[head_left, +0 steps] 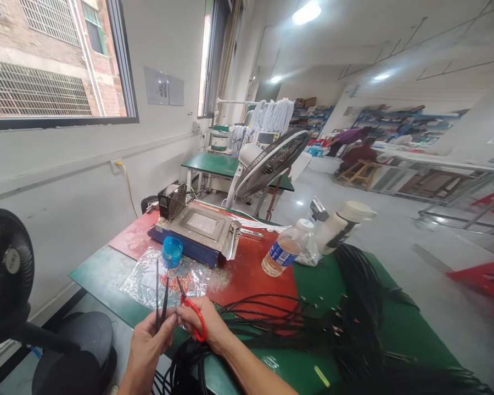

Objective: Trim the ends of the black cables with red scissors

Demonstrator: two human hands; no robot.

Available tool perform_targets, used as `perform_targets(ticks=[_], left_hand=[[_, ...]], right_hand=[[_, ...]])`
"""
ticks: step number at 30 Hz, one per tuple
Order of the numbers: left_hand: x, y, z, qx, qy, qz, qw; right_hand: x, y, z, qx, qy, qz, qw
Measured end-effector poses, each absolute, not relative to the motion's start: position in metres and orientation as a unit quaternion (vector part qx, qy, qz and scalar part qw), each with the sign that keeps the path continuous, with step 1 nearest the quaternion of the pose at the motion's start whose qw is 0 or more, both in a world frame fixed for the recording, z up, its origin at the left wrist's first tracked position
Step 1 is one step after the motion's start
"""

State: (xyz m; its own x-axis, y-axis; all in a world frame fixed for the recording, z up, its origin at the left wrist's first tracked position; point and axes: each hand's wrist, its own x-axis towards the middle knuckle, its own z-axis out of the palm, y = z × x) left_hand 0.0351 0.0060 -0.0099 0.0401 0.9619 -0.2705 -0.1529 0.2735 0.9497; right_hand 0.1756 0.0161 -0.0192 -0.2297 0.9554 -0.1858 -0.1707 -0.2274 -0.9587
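Note:
My left hand [148, 343] pinches a pair of thin black cable ends [161, 291] that stand upright above it. My right hand [203, 326] grips red-handled scissors [191, 312], blades pointing up and left toward the cable ends. Both hands hover over the near edge of the green table [102, 274]. A large bundle of black cables [313, 329] spreads over the table to the right of my hands and hangs off the front edge.
A clear plastic sheet with small red bits [164, 280] lies ahead, with a blue cup [172, 251] and a grey machine with a fan [197, 227] behind it. A water bottle [282, 253] and white container [341, 222] stand right. A black fan [6, 274] is at left. People work far back.

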Motion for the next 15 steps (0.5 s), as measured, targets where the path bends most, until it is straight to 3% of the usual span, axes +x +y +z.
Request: perform_targets(ticks=[15], left_hand=[[0.0320,0.0058,-0.0115,0.389,0.414,0.391,0.725]], right_hand=[[0.1750,0.0132,-0.0166,-0.385,-0.345,0.752,0.408]])
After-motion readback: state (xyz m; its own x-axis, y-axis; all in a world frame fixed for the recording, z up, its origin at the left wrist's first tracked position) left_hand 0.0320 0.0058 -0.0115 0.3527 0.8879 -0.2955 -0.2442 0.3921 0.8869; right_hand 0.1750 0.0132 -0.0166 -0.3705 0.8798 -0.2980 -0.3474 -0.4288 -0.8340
